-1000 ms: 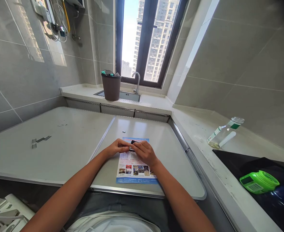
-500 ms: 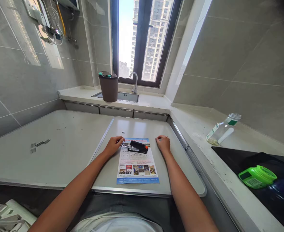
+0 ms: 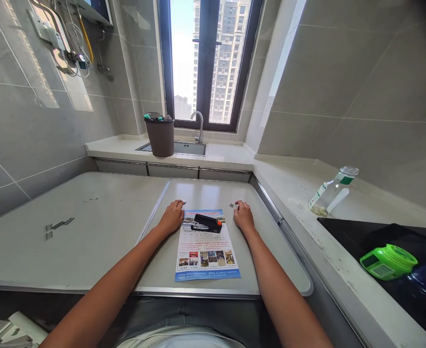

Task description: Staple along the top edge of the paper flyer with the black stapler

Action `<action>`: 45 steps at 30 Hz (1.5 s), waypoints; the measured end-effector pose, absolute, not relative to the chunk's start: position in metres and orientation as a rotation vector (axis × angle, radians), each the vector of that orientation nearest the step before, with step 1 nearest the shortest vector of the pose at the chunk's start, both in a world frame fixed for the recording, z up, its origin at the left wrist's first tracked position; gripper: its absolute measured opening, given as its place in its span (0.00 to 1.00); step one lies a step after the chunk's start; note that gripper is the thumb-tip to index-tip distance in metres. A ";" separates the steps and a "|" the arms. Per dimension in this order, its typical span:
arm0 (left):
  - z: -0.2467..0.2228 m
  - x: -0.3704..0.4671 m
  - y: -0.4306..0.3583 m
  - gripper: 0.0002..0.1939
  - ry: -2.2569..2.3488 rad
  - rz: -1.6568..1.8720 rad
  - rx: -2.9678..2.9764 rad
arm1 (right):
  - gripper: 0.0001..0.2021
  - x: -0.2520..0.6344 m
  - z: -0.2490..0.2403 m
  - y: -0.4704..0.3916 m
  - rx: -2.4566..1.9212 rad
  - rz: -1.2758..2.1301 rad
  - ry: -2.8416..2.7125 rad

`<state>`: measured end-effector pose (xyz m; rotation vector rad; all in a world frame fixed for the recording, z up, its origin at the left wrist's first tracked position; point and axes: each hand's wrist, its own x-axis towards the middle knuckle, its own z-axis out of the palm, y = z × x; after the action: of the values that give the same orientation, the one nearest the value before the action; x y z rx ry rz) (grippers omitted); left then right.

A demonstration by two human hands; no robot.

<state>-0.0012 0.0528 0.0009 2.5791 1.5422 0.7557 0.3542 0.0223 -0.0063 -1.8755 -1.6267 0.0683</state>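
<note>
My left hand (image 3: 172, 217) is closed at the top left corner of the printed leaflet (image 3: 207, 268), with a small staple strip (image 3: 184, 202) at its fingertips. My right hand (image 3: 244, 216) rests right of the leaflet, its fingers loosely curled and slightly apart. Close by its fingertips lie small staple pieces (image 3: 231, 205). Between my hands a black stapler (image 3: 207, 223) with an orange tip lies on the leaflet's upper part. Its metal rail points toward my left hand.
Grey staple strips (image 3: 63, 223) lie on the left part of the white board (image 3: 107, 261). Behind stand a brown bin (image 3: 160, 138) and a sink with a faucet (image 3: 199, 125). On the right counter are a glass jar (image 3: 332, 193) and a green container (image 3: 389, 262).
My left hand has moved forward to the staple strip lying beyond the leaflet. My right hand shifted slightly forward, and staple pieces now show beside its fingertips. The view tilted up a little.
</note>
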 end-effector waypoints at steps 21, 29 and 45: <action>0.015 -0.010 0.027 0.15 1.794 0.752 2.456 | 0.14 0.320 0.008 0.013 -1.373 0.137 -1.821; 0.021 -0.007 0.006 0.11 1.318 1.320 2.195 | 0.15 0.284 0.025 -0.013 -0.958 0.492 -2.075; 0.020 -0.010 -0.004 0.13 1.045 0.764 2.611 | 0.21 0.266 0.016 -0.019 -1.069 0.418 -2.230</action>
<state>-0.0100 -0.0039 0.0204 2.6107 1.0447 0.7636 0.2658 -0.0194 0.0161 -1.0687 -2.2299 0.4178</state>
